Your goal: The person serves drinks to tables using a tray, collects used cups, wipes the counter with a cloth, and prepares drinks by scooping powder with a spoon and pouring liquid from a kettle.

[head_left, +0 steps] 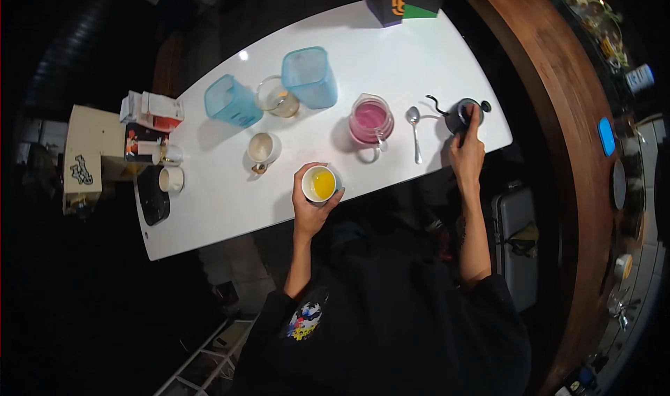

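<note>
My left hand (313, 211) is closed around a white cup (308, 193) near the table's front edge. Yellow liquid (323, 184) shows inside it. At the right end of the table my right hand (469, 155) grips a small black gooseneck kettle (457, 120), index finger stretched over its top; its thin curved spout points left. Between the hands stand a glass jug (382, 132) of pink liquid and a metal spoon (416, 134) lying on the tabletop. Left of the held cup is another light cup (269, 144) with a pale inside.
Two translucent blue containers (317, 89) flank a glass vessel (286, 106) at the back of the white table (209, 221). Dark boxes (385, 8) stand at the far end. A small cup (171, 180), a black tray (155, 204) and paper bags (162, 110) are at the left. A wooden counter (558, 116) runs along the right.
</note>
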A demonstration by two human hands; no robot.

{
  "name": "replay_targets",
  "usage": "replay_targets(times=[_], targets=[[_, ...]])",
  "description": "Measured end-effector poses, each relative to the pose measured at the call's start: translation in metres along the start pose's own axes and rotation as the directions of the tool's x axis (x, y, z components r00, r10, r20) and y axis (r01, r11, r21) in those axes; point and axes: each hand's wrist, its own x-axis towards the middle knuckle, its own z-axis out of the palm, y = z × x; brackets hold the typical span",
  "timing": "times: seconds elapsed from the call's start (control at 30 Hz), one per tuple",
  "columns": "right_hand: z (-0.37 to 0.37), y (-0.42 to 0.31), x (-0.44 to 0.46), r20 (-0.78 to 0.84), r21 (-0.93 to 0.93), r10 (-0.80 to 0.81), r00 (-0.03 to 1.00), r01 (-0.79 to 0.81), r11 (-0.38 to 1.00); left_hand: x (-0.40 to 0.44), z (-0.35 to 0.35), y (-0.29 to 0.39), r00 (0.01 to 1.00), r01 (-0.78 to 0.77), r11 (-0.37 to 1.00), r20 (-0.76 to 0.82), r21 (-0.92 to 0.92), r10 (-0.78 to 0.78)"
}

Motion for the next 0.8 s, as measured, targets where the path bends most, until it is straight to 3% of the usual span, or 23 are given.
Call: replay_targets(times=[0.1,0.2,0.3,0.5,0.63,0.8], targets=[[-0.001,0.000,-0.003,0.014,0.056,-0.008,1.000,0.007,0.998,0.003,-0.017,-0.004,0.999,-0.012,1.000,-0.041,-0.003,0.012],[0.002,0.002,-0.014,-0.184,0.119,-0.122,0.975,0.145,0.982,0.010,-0.035,-0.007,0.999,-0.021,0.999,-0.049,-0.027,0.019],[-0.009,-0.006,-0.037,-0.098,0.160,0.045,0.994,-0.029,0.987,0.015,-0.056,-0.007,1.000,0.010,0.999,0.004,-0.043,-0.010],[-0.030,-0.071,-0.103,-0.233,0.141,0.070,0.970,-0.038,0.989,0.036,-0.090,-0.013,0.985,-0.033,0.999,0.166,-0.024,0.037],[-0.025,-0.100,-0.143,-0.203,0.198,0.196,0.959,-0.156,0.968,0.046,-0.108,-0.021,0.960,-0.023,0.995,0.277,-0.101,0.050],[0.003,-0.130,-0.174,-0.232,0.257,0.173,0.957,-0.111,0.960,0.056,-0.126,-0.035,0.921,-0.084,0.992,0.373,-0.093,0.113]])
